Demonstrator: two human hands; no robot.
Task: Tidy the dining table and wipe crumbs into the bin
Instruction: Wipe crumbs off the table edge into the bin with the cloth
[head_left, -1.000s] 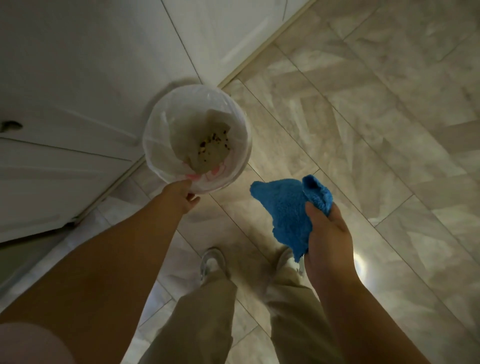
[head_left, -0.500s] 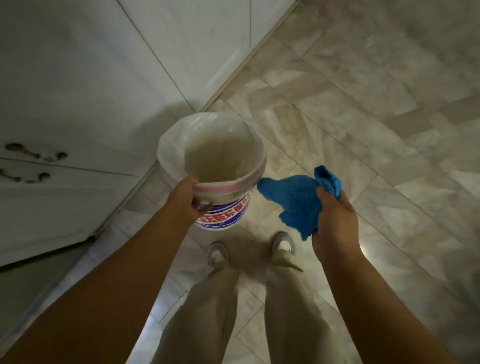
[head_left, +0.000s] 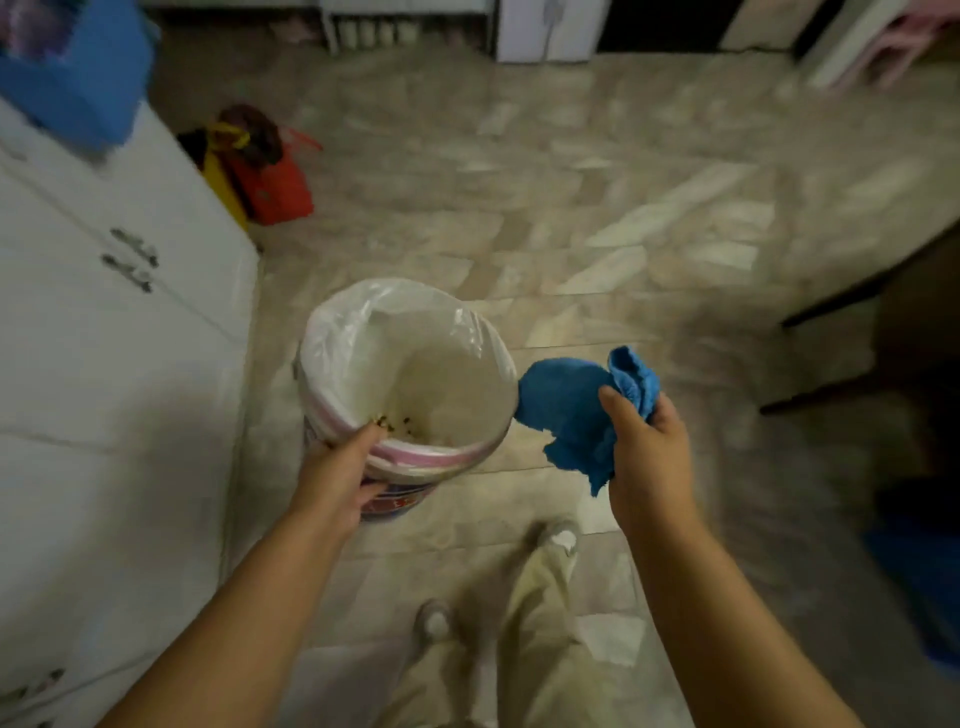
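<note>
A small round bin (head_left: 470, 374) lined with a white plastic bag is lifted off the floor in front of me. Dark crumbs lie inside it near the front rim. My left hand (head_left: 340, 480) grips the bin's near rim, thumb inside and fingers curled under the outside. My right hand (head_left: 647, 457) holds a crumpled blue cloth (head_left: 571, 415) just right of the bin, the cloth's edge almost touching the rim.
White cabinets (head_left: 104, 389) stand along the left. Red and yellow bags (head_left: 260, 171) sit on the tiled floor (head_left: 597, 218) behind them. A dark table or chair leg (head_left: 857, 353) is at the right. My legs and shoes show below.
The view has swung up from the floor and wall to the room. My left hand has lifted the bin and carries it forward; my right hand keeps the cloth beside it.
</note>
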